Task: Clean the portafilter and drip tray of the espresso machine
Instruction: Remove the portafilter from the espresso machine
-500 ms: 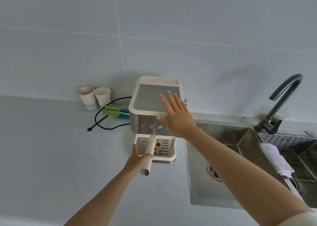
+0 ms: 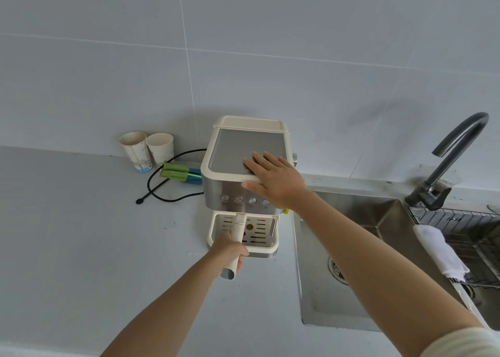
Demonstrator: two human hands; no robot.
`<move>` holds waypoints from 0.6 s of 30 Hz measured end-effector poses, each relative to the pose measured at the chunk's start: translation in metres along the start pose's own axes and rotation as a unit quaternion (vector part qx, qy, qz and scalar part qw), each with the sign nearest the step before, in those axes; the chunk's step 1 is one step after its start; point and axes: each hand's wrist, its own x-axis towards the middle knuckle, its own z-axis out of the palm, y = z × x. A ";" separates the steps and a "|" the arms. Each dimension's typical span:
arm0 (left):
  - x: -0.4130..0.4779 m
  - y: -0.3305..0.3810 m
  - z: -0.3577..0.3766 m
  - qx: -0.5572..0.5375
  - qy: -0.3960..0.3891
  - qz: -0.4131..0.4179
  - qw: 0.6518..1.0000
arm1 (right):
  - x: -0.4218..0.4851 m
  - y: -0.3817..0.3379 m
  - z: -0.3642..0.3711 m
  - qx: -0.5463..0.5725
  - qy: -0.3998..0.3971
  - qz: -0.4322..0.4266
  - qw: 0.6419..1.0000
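Observation:
A cream and steel espresso machine [image 2: 232, 164] stands on the grey counter against the wall. Its cream portafilter handle [image 2: 239, 228] sticks out toward me over the slotted drip tray [image 2: 262, 244]. My left hand [image 2: 230, 248] is wrapped around that handle near its end. My right hand [image 2: 273, 178] lies flat on the machine's top front corner, fingers spread, thumb over the front edge. The portafilter's basket is hidden under the machine's head.
Two paper cups [image 2: 147, 149] stand at the wall to the left, with green brushes [image 2: 178, 172] and a black cord [image 2: 162, 191] beside them. A steel sink [image 2: 351, 248] with a dark tap [image 2: 449, 161] lies to the right, with a white cloth [image 2: 438, 251] on a wire rack.
My left hand has closed more firmly round the portafilter handle. My right hand has turned leftward and settled flat on the machine's top.

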 end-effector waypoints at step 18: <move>0.012 -0.005 0.004 0.077 0.048 0.023 0.996 | 0.005 0.003 0.012 -0.004 0.100 -0.019 0.995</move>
